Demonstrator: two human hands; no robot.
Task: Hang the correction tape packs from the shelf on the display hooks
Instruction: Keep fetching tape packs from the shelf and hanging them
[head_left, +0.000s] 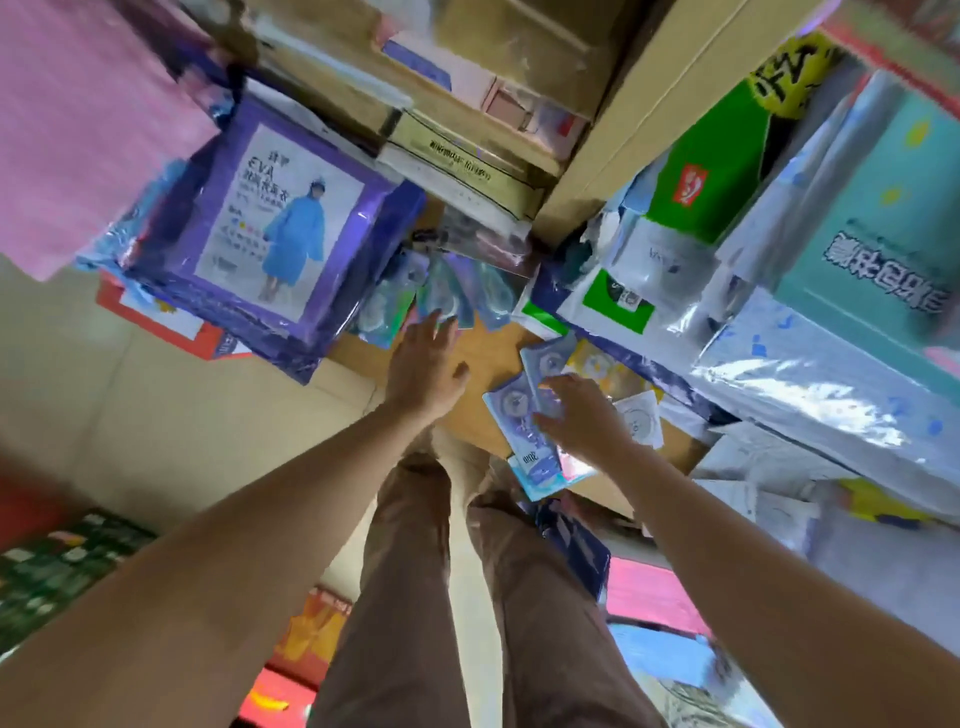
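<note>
Gathering packs off the shelf (483, 358)

Right hand (587, 421) grasped several packs (511, 410), stacked for carrying — left hand (428, 364), fingers released, reached toward the fanned pile (457, 291) for more.

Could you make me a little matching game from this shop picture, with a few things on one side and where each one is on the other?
Things:
1. left hand
2. right hand
3. raincoat pack
4. green box

Places:
A. purple, at the left of the shelf
B. on the correction tape packs near the shelf edge
C. open, reaching toward the farther pile of packs
D. upper right, among wrapped goods

Pairs: 1-C, 2-B, 3-A, 4-D
</note>
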